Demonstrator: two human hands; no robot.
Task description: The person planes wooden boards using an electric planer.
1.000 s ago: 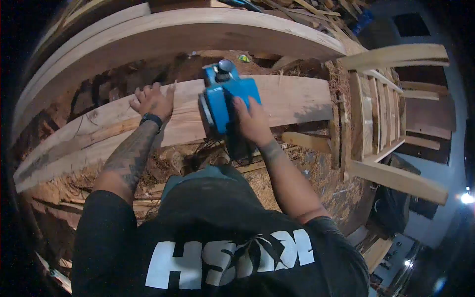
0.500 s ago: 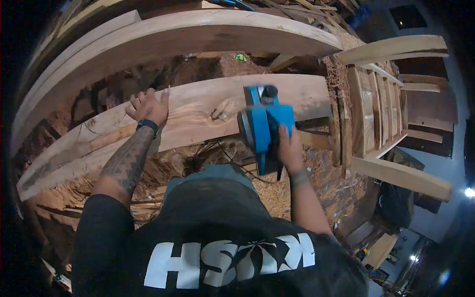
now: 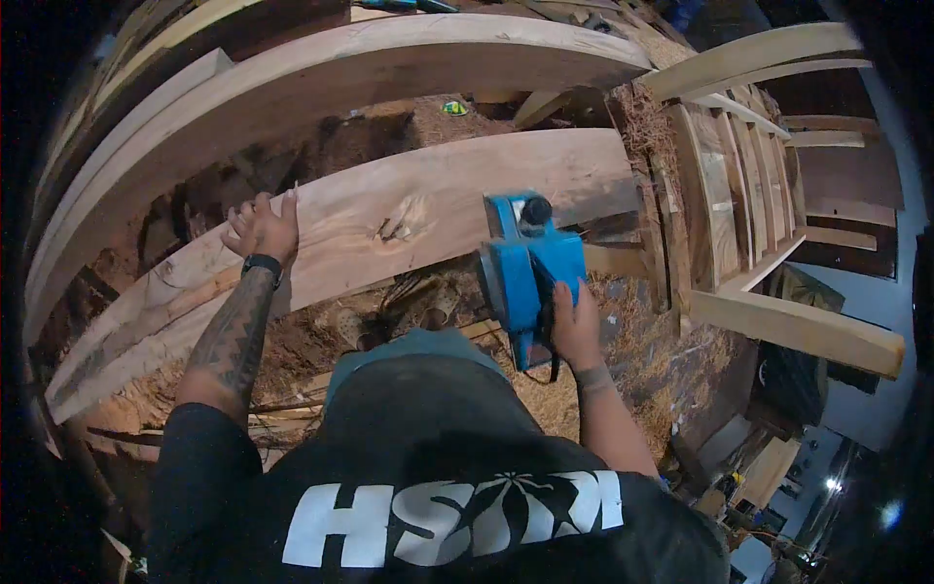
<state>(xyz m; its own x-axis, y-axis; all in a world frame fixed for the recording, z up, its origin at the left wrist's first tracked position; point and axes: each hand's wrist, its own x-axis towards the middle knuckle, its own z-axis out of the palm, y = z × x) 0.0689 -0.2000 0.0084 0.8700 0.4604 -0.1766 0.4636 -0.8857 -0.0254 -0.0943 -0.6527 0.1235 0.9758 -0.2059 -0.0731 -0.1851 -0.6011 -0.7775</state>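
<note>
A wide, curved wooden board (image 3: 341, 224) runs across the middle, a knot (image 3: 401, 220) in its face. Blue electric planer (image 3: 535, 273), with a round black front knob (image 3: 536, 211), overlaps the board's near edge toward the right. My right hand (image 3: 577, 326) is closed around its rear handle; part of the fingers is hidden behind the tool. On the board's far left edge rests my left hand (image 3: 265, 231), its thumb out and its fingers apart over the edge. Whether the planer's sole touches the wood, I cannot tell.
Beyond the board lies another thick curved plank (image 3: 389, 58). At right stands a slatted wooden frame (image 3: 749, 204) with beams sticking out, one a thick beam (image 3: 798, 331). Wood shavings (image 3: 632, 389) cover the ground around my feet.
The planer has shifted right along the board and nearer to my body, exposing more of the face around the knot. My left hand stays on the board; the whole view has shifted slightly.
</note>
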